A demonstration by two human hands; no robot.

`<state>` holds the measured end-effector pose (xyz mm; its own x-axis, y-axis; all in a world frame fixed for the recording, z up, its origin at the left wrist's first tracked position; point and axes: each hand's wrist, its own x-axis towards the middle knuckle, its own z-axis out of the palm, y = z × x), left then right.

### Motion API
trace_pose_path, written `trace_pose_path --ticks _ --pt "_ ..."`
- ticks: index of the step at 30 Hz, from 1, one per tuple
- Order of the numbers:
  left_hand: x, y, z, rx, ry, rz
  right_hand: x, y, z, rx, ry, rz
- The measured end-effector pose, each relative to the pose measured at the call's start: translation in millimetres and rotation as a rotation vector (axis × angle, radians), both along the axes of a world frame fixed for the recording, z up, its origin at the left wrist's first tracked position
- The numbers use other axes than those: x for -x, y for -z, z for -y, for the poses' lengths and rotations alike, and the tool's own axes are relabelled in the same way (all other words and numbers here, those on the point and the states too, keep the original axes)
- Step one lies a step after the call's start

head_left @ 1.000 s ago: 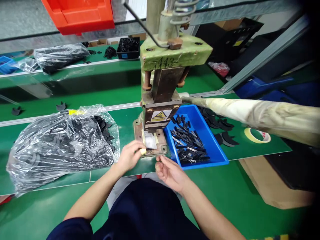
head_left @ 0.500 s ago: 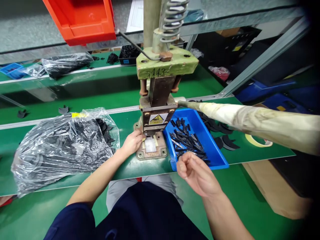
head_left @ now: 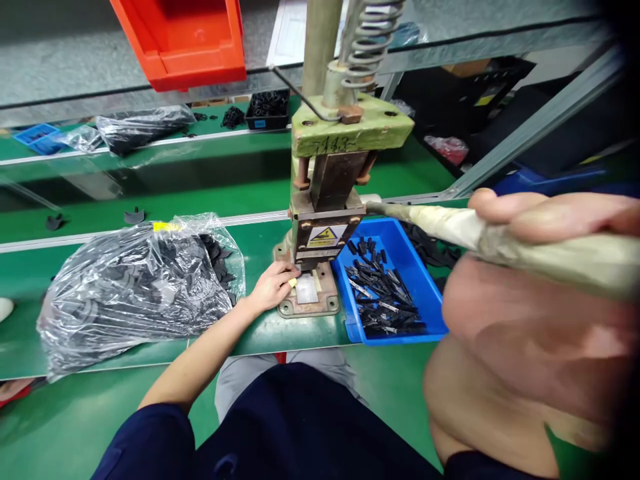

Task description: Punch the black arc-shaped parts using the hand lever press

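Observation:
A green hand press (head_left: pixel 345 127) stands on the green bench, its ram (head_left: pixel 327 227) low over a metal base plate (head_left: pixel 311 297). My left hand (head_left: pixel 273 285) rests at the plate's left edge, fingers curled against a small piece under the ram; a yellow fingertip cover shows. Close to the camera, my right hand (head_left: pixel 540 293) is wrapped round the press's long cloth-covered lever (head_left: pixel 450 223). It looks large and blurred. A blue tray (head_left: pixel 405 327) of small black clips sits right of the plate.
A clear plastic bag (head_left: pixel 135 287) full of flat black parts lies left of the press. An orange bin (head_left: pixel 185 37) hangs above. Further back are another bag (head_left: pixel 140 127), a black box of rings (head_left: pixel 267 107) and a small blue tray (head_left: pixel 37 137).
My right hand rose from in front of the blue tray and took hold of the lever. My left hand stayed at the base plate. The view shifted slightly.

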<state>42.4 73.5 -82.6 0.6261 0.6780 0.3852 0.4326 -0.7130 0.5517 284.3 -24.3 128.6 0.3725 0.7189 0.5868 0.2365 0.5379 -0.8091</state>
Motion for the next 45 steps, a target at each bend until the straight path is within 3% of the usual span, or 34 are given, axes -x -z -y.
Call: trace_pose_path --ticks 3,5,7,10,13,16,18,20,22,25,28,32,36,40,45 --pt "-0.7 3.3 1.2 0.003 -0.002 0.04 2.4 16.6 4.8 -0.297 0.011 0.019" --pt "-0.8 5.5 2.1 0.014 -0.007 0.06 6.1 42.7 12.2 -0.32 0.021 0.096" --pt "-1.0 7.5 3.2 0.033 -0.015 0.068 12.3 73.9 19.1 -0.295 0.134 0.112" --pt "-2.5 9.6 5.2 0.066 -0.02 0.063 20.5 115.3 21.4 -0.454 0.29 0.088" --pt "-1.7 8.9 8.0 0.064 -0.001 0.042 21.8 137.1 16.3 -0.528 0.378 0.021" --pt "13.7 4.0 8.0 0.039 -0.028 0.006 19.0 140.5 12.9 -0.514 0.364 0.009" --pt "36.8 -1.7 3.8 0.037 -0.161 -0.071 18.4 138.2 13.2 -0.531 0.342 0.012" --pt "67.2 -8.9 -3.7 0.073 -0.336 -0.238 19.7 135.3 14.6 -0.55 0.312 0.007" --pt "97.2 -16.3 -12.8 0.127 -0.424 -0.482 22.1 133.1 16.4 -0.543 0.279 -0.002" --pt "126.1 -25.3 -23.8 0.15 -0.399 -0.781 25.0 131.3 18.7 -0.506 0.253 -0.007" --pt "133.6 -30.6 -29.4 0.155 -0.284 -0.831 24.8 130.7 20.3 -0.487 0.269 0.015" --pt "133.6 -39.0 -35.3 0.226 -0.187 -0.716 22.6 130.1 23.4 -0.44 0.255 0.047" --pt "130.0 -52.7 -44.2 0.376 -0.218 -0.512 22.2 130.4 30.5 -0.36 0.243 0.055" --pt "110.2 -55.1 -47.0 0.633 -0.351 -0.048 20.3 132.2 38.2 -0.242 0.239 0.071" --pt "76.6 -37.4 -34.8 0.981 -0.539 0.508 19.1 132.5 39.4 -0.282 0.201 0.085"
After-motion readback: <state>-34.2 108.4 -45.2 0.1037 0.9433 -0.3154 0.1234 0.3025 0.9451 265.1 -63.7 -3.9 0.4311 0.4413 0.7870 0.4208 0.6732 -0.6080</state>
